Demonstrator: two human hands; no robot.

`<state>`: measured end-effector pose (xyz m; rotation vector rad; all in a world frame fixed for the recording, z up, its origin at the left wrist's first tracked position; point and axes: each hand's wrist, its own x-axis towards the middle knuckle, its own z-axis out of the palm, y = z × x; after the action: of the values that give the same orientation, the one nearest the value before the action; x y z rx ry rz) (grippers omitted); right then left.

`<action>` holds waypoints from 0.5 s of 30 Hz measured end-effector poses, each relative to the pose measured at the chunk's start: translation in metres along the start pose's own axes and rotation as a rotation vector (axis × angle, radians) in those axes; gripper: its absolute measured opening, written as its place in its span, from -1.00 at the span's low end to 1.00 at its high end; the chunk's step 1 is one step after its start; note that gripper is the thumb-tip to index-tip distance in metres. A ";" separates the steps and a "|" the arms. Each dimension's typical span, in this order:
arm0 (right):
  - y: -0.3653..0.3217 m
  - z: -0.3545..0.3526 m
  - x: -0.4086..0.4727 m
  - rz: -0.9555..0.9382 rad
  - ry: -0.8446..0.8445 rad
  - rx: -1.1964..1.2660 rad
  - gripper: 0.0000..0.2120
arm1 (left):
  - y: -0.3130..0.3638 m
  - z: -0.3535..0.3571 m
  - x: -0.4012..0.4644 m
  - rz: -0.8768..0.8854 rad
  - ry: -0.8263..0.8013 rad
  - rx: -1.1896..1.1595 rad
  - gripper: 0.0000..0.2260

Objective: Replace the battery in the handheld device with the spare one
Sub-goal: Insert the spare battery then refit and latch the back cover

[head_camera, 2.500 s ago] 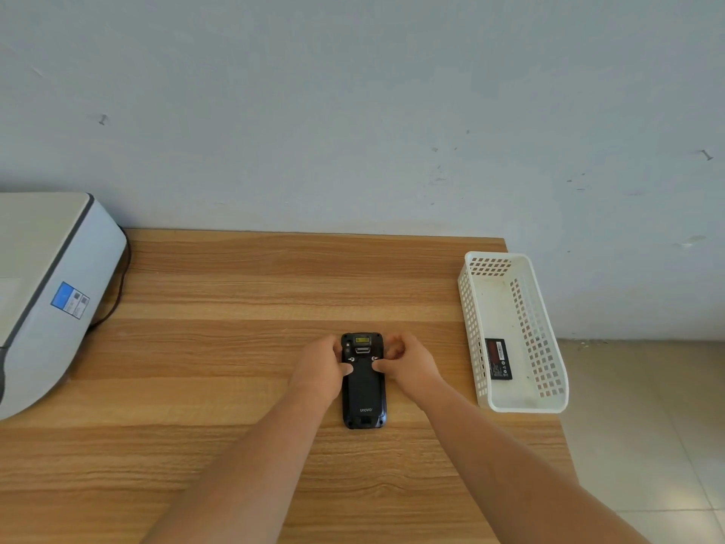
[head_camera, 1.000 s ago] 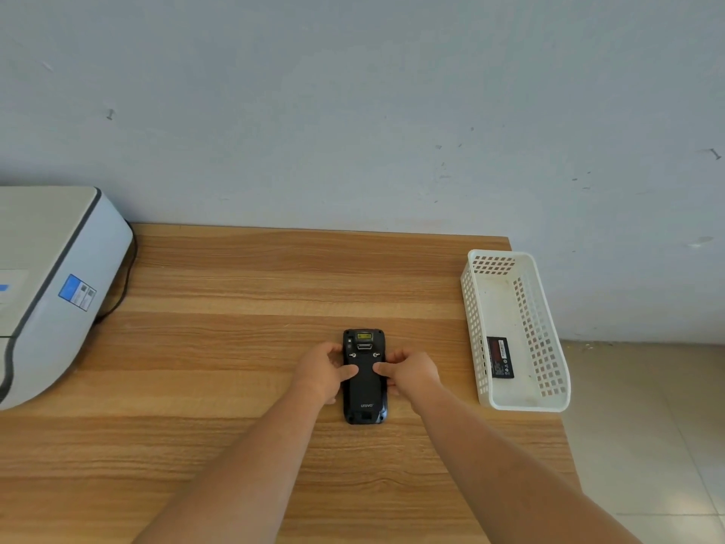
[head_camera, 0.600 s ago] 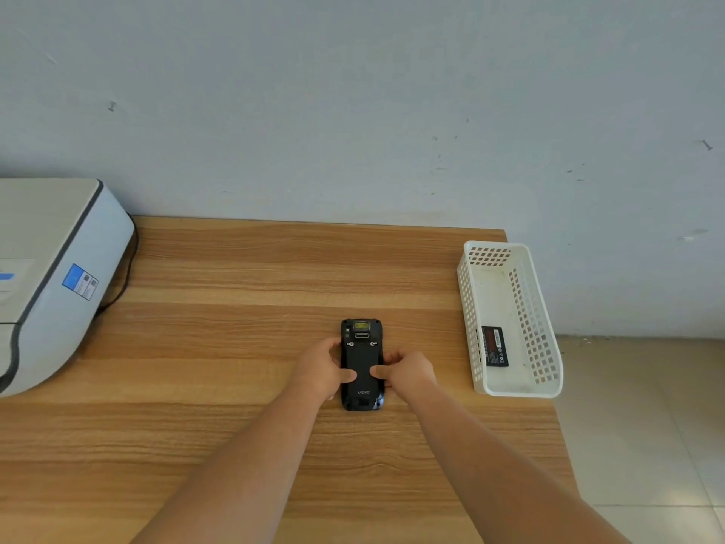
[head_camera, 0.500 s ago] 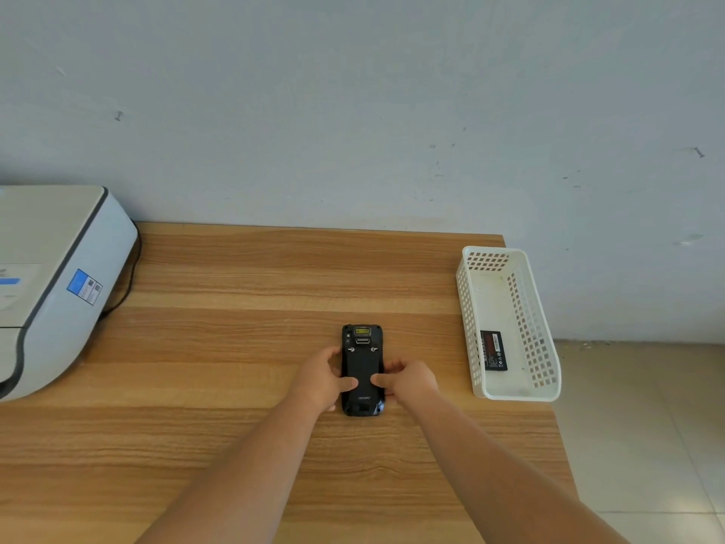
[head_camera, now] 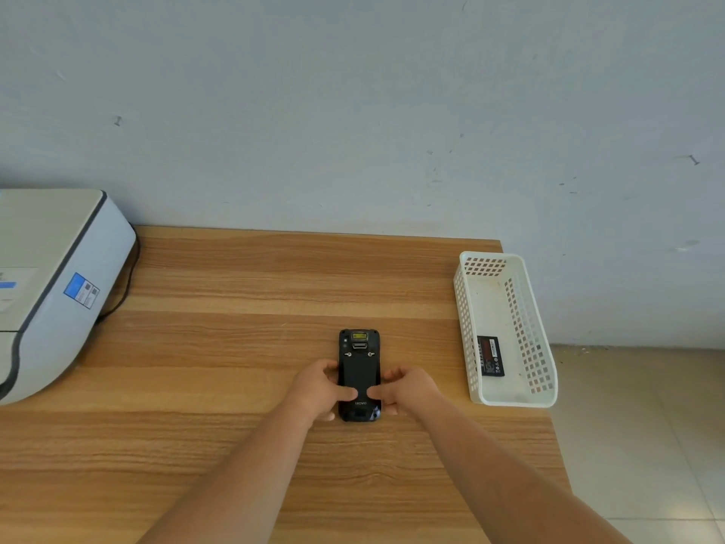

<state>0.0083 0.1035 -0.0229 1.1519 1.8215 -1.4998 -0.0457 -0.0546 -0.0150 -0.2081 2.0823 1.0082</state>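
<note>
A black handheld device point(head_camera: 359, 367) lies face down on the wooden table point(head_camera: 235, 347), its back cover on and its scanner window at the far end. My left hand point(head_camera: 319, 388) grips its lower left side, thumb pressed on the back cover. My right hand point(head_camera: 408, 388) grips the lower right side, thumb also on the cover. Both thumbs almost meet near the device's near end. The spare battery point(head_camera: 488, 355), black with a red label, lies in the white plastic basket point(head_camera: 537, 371) to the right.
A large white and grey machine point(head_camera: 51, 292) with a blue sticker stands at the table's left, a black cable behind it. The basket sits at the table's right edge. A pale wall runs behind the table; tiled floor shows at the right.
Both hands have slid from the device's upper part, near the two latches, down along its sides to the lower half. The device stays flat on the table.
</note>
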 end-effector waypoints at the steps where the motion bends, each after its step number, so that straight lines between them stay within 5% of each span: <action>1: -0.002 -0.002 0.002 -0.001 0.004 0.055 -0.63 | 0.002 -0.002 0.003 -0.009 0.005 -0.019 -0.51; 7: -0.011 0.000 0.012 -0.008 0.049 0.023 -0.68 | 0.009 -0.003 0.019 -0.038 0.065 0.046 -0.76; 15: -0.019 -0.001 0.015 0.013 -0.002 0.002 -0.69 | 0.025 -0.010 0.024 -0.043 0.039 0.077 -0.63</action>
<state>-0.0155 0.1086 -0.0247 1.1601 1.8081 -1.4952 -0.0789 -0.0408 -0.0141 -0.2335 2.1382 0.9039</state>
